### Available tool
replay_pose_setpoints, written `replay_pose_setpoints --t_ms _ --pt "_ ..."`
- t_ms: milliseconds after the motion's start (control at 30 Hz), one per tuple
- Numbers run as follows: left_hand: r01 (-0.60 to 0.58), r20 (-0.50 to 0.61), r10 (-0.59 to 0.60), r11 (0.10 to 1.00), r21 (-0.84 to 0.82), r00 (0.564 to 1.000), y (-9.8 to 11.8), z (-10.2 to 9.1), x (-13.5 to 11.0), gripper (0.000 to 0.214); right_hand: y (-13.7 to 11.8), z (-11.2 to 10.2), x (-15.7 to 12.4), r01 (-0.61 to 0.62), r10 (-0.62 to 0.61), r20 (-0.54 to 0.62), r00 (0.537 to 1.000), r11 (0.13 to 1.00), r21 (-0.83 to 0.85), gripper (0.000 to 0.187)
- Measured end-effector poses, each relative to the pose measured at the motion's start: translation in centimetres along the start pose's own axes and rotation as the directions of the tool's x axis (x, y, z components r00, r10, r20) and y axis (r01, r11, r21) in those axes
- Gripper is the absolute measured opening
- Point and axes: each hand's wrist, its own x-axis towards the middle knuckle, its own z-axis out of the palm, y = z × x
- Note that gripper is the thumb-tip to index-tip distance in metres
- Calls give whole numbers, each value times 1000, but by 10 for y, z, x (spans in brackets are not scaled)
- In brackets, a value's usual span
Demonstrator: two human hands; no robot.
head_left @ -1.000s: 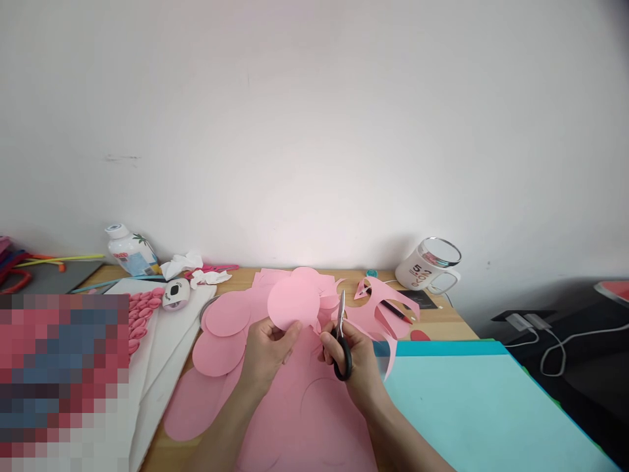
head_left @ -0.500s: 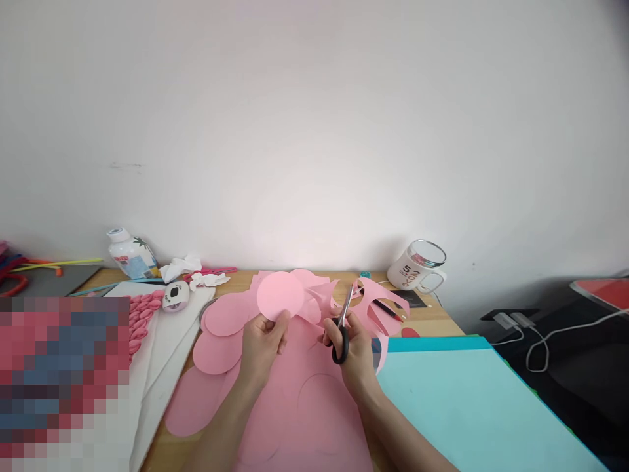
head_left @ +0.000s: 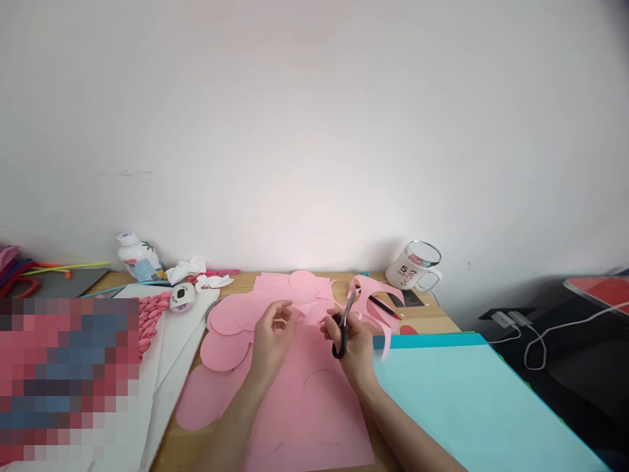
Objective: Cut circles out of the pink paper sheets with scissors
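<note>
My right hand (head_left: 356, 337) is closed around black-handled scissors (head_left: 340, 335), their metal blades pointing up and away from me. My left hand (head_left: 275, 334) hovers over the pink paper with its fingers curled but apart, and no paper shows in it. Under both hands lies a large pink sheet (head_left: 314, 419) with curved outlines drawn on it. Left of it, cut pink circles (head_left: 224, 351) overlap one another, and another pink circle (head_left: 303, 280) lies at the back. Pink paper scraps (head_left: 366, 295) with curved cut edges lie beyond my right hand.
A white mug (head_left: 415, 265) stands at the back right, near a black pencil (head_left: 383, 307). Light-blue sheets (head_left: 472, 393) cover the right side. On the left are a white bottle (head_left: 140, 255), crumpled tissues (head_left: 187, 269), a small white device (head_left: 181, 297) and white boards (head_left: 171, 367).
My left hand has let go of the pink circle it held up, and its fingers have spread. The right hand keeps the scissors. The view has shifted slightly.
</note>
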Motion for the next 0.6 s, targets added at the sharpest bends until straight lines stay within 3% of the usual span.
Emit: replay_pose_setpoints --t_ms 33,100,200,233,300,367,433,533,600 --pt "-148 42 144 983 110 989 -3 1 -1 32 0 0 -1 79 -79 -12 997 996 -37 19" --pt "-382 180 347 896 227 921 -11 1 -3 40 0 -1 -4 257 -256 23 966 958 -126 15" --pt "-556 434 434 805 206 789 -20 1 -4 51 -5 -2 -7 514 -487 177 855 840 -173 18" --pt "-580 444 461 794 179 768 -20 2 -5 43 -8 -1 -8 580 -542 224 810 798 -162 21" --pt "-514 426 419 847 136 802 -15 5 -8 22 -13 -1 -9 671 -624 267 734 726 -149 27" --pt "-305 387 266 952 41 883 -5 8 -12 17 -15 0 -10 704 -659 260 706 691 -162 32" --pt "-76 289 85 996 -42 954 6 10 -15 22 -13 0 -10 708 -673 222 705 681 -185 36" --pt "10 196 5 997 -74 981 14 10 -11 27 -7 -1 -10 673 -670 102 735 704 -228 34" --pt "167 50 -159 948 -271 986 13 7 -5 29 -5 -2 -8 613 -642 -30 766 745 -264 25"
